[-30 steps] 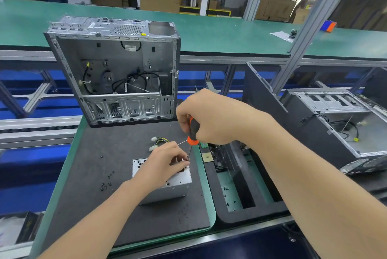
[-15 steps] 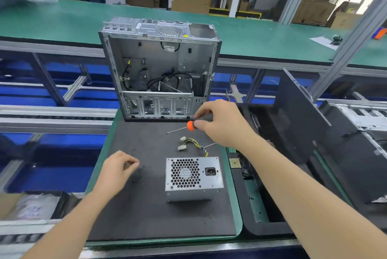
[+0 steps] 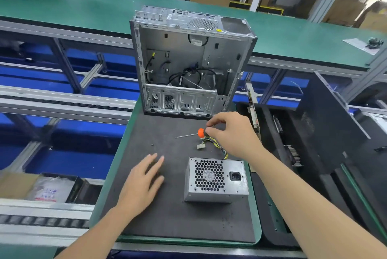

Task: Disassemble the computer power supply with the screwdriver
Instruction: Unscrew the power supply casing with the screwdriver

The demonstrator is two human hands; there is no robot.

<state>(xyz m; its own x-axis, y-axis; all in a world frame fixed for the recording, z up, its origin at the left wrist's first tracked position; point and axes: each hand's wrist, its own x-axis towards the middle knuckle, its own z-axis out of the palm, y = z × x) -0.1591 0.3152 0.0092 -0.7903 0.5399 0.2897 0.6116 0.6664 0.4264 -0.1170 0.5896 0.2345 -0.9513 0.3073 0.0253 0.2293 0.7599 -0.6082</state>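
The table [image 3: 167, 223] carries everything here. The gutted computer case [image 3: 188, 66] stands upright at its far edge, and the power supply [image 3: 215, 179] sits near the middle, well apart from the case. Its fan grille and socket face up at you and its long axis runs left to right. Neither of your hands steadies that box, so I judge it would slide or twist if you press a screw now.

Your left hand [image 3: 142, 185] lies flat with straight fingers, just left of the box, gripping nothing. Your right hand [image 3: 232, 133] pinches the handle of the screwdriver [image 3: 196, 133], which lies low and nearly level. Its long axis runs across the table and its tip points to your left. I cannot tell whether it rests on the surface.

The wires [image 3: 211, 143] trail from the far side of the box right under that hand, so lifting carelessly could snag them. A loose screw [image 3: 152, 145] lies beyond your left fingertips, and a sweep could flick it away.
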